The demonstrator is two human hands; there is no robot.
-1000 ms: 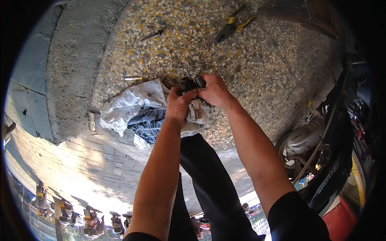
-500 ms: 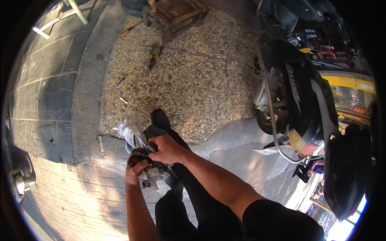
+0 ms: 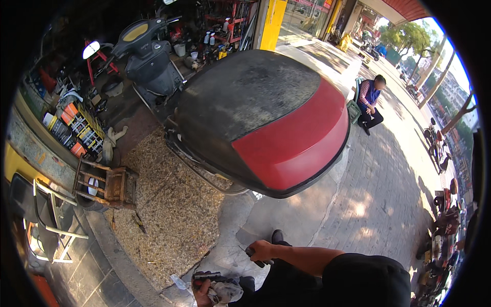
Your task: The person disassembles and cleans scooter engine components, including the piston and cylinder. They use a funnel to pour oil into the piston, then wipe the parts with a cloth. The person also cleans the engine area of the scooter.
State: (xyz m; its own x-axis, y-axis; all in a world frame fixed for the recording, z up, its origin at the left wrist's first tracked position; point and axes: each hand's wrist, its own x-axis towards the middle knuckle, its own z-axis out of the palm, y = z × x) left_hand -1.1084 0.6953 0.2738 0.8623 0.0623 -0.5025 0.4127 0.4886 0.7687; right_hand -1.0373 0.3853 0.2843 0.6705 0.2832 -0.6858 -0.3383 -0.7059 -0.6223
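Note:
Near the lower edge, my left hand (image 3: 201,293) is closed round a dark part with a bit of red on it, its kind unclear. A crumpled translucent plastic bag (image 3: 228,291) hangs against this part. My right hand (image 3: 262,251) is apart from it, further right, with its fingers wrapped round a small black piece (image 3: 250,251) that I cannot name. Just beyond my hands stands a scooter's big rear top box (image 3: 250,97), black on top with a red band (image 3: 302,138). Neither hand touches it.
A wooden stool (image 3: 121,187) lies tipped at the left, with pliers (image 3: 138,223) on the pebbled ground near it. A folding chair (image 3: 53,225) stands at far left. The scooter's handlebar (image 3: 140,36) faces a cluttered workshop. A person (image 3: 369,100) sits at the right.
My view has swung up and to the right, bringing in the top box and the street. My hands, together before, are now apart; the right holds a black piece away from the bag.

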